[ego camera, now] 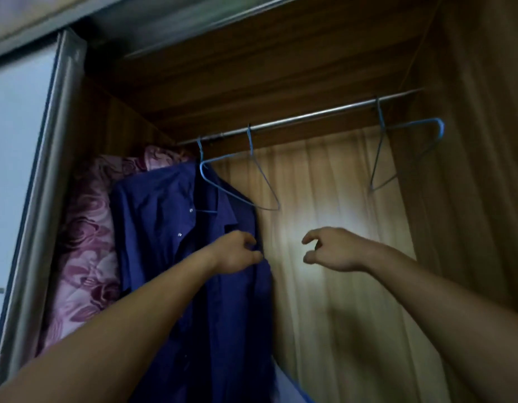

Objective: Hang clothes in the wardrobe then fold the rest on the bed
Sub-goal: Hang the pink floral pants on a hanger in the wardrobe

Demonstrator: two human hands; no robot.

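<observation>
We find the dark blue shirt [153,228] hanging on a blue wire hanger [203,167] at the left end of the wardrobe [470,141] rail [310,116], just beside a pink flowered quilt [86,228]. Our left hand [237,253] pinches the shirt's front edge between its fingers [252,242], while our right hand [333,251] hangs apart from it, fingers [311,237] loosely curled and grasping nothing. A bare hanger [265,196] hangs mid-rail and another bare hanger [409,149] near the right end.
</observation>
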